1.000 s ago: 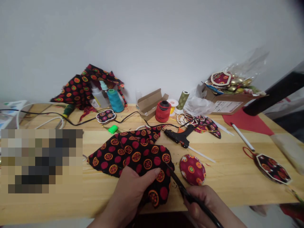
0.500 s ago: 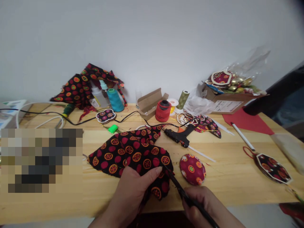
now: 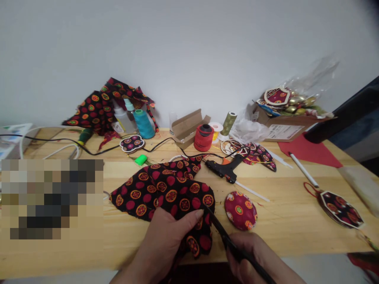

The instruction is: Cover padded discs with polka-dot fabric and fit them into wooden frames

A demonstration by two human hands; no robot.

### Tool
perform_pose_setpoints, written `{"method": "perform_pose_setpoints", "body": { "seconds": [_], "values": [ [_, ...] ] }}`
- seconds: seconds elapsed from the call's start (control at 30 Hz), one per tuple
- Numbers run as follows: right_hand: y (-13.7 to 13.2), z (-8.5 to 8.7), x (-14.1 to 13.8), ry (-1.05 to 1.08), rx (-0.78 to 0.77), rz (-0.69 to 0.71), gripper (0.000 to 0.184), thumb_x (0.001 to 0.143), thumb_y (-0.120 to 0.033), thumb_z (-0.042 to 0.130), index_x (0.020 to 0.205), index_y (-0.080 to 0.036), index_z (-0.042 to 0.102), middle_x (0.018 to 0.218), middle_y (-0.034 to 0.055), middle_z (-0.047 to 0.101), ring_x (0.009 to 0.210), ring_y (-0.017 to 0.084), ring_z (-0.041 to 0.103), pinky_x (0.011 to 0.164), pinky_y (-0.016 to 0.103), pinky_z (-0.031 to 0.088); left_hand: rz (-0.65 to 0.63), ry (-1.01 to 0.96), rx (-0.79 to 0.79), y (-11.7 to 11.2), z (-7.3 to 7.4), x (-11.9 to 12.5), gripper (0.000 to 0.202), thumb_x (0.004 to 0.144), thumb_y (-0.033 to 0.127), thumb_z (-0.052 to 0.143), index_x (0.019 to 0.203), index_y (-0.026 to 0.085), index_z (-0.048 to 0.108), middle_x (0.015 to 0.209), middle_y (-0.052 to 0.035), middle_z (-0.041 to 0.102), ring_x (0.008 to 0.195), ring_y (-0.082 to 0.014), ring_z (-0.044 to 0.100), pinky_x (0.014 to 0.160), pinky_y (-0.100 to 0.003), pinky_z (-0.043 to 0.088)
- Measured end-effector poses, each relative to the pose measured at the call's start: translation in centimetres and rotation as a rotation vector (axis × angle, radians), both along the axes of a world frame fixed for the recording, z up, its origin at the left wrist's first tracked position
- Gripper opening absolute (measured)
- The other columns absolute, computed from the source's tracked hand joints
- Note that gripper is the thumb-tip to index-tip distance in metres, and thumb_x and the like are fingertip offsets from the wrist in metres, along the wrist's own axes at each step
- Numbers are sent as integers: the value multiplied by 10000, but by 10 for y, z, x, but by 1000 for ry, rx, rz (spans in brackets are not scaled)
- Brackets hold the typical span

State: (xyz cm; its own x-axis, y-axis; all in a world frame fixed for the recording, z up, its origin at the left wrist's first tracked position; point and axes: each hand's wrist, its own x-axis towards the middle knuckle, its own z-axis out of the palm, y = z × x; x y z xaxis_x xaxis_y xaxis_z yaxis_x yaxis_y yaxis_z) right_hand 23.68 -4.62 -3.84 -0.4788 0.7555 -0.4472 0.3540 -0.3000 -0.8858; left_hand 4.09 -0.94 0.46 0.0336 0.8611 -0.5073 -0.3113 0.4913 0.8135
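Note:
A black fabric piece (image 3: pixel 166 189) with red and orange round motifs lies across the near middle of the table. My left hand (image 3: pixel 166 236) grips it near its lower edge, thumb on top and the other fingers hidden beneath. In my right hand (image 3: pixel 251 252) is a pair of black scissors (image 3: pixel 220 228), its blades pointing up and left into the fabric's right side, close to my left thumb. Just right of the blades lies a dark-red fabric-covered oval (image 3: pixel 241 210), touched by neither hand.
Behind the fabric lie a black glue gun (image 3: pixel 225 169) with its cable and a red thread spool (image 3: pixel 203 138). A teal thread cone (image 3: pixel 144 124) stands further left. To the right are an octagonal ornament (image 3: pixel 340 209), a white pen (image 3: pixel 303 169) and a cardboard box (image 3: pixel 284 128).
The fabric's lower right flap has shifted slightly downward and spread a little beside the scissors. Both hands keep nearly the same place and hold.

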Motion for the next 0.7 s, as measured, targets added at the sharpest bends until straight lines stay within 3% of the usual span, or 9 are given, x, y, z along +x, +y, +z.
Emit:
{"method": "perform_pose_setpoints", "body": {
  "seconds": [0.17, 0.3, 0.4, 0.7],
  "values": [
    [3, 4, 2, 58, -39, -24, 620, 713, -800, 504, 634, -185, 488, 527, -60, 361, 474, 63, 297, 392, 191, 212, -73, 86, 7, -1, -5, -3, 362, 661, 356, 804, 956, 153, 749, 890, -88, 783, 760, -268, 729, 697, -367, 588],
    [7, 13, 7, 75, -32, -20, 549, 826, -700, 466, 703, -178, 587, 594, -13, 474, 536, 105, 430, 441, 208, 335, -128, 105, 28, -1, -8, -5, 346, 662, 369, 799, 931, 158, 748, 918, -82, 782, 842, -287, 724, 736, -372, 584],
    [8, 17, 9, 84, -30, -17, 549, 842, -696, 440, 746, -184, 615, 582, -10, 483, 523, 117, 446, 453, 224, 367, -151, 119, 21, -1, -8, -6, 359, 675, 370, 788, 961, 158, 741, 907, -74, 783, 845, -285, 723, 737, -370, 581],
    [5, 12, 2, 143, 3, 20, 619, 764, -801, 441, 628, -198, 407, 546, -59, 328, 485, 65, 276, 409, 206, 188, -105, 177, 18, -2, 3, -1, 283, 653, 339, 791, 884, 178, 766, 768, -44, 783, 765, -258, 725, 671, -316, 572]
  ]
}}
